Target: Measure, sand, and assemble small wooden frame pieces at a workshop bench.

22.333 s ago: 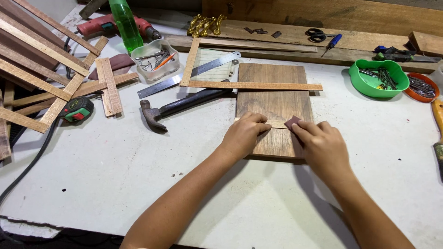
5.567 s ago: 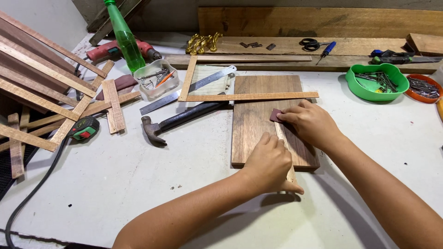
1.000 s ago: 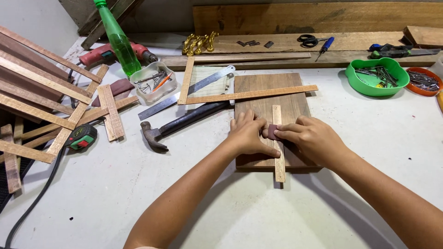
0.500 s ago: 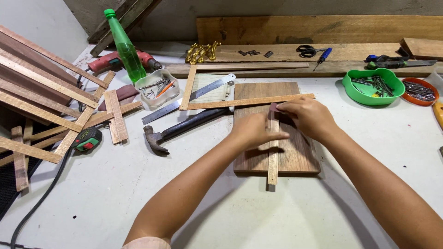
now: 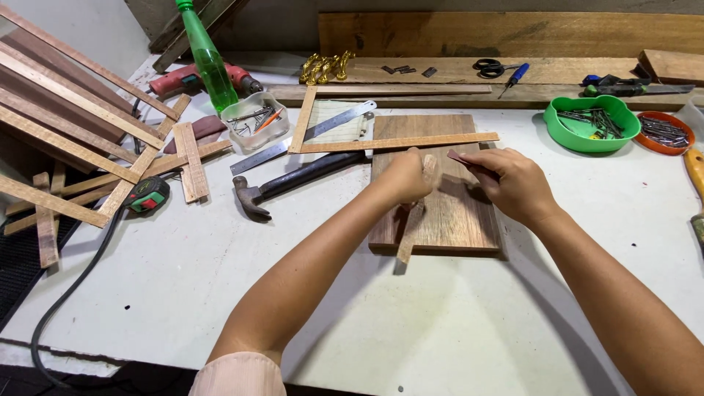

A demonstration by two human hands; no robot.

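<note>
Landmark: wooden board point(image 5: 451, 213), lying flat on the white tabletop point(image 5: 176, 293).
Left hand point(image 5: 402, 176): over the board's upper left part, fingers closed around the upper end of a thin wood strip point(image 5: 411, 231).
Wood strip: blurred, slanting down across the board, its lower end past the board's near edge.
Right hand point(image 5: 513, 183): over the board's upper right part, fingers pinched together on a small dark reddish piece point(image 5: 462, 158).
Long slat point(image 5: 400, 142): across the board's far edge.
Hammer point(image 5: 293, 180): just left of the board.
Steel ruler point(image 5: 301, 139): beyond the hammer, left of the board.
Green bowl point(image 5: 592, 125): right of the board's far end, well apart.
Green bottle point(image 5: 207, 59): far left of the board.
</note>
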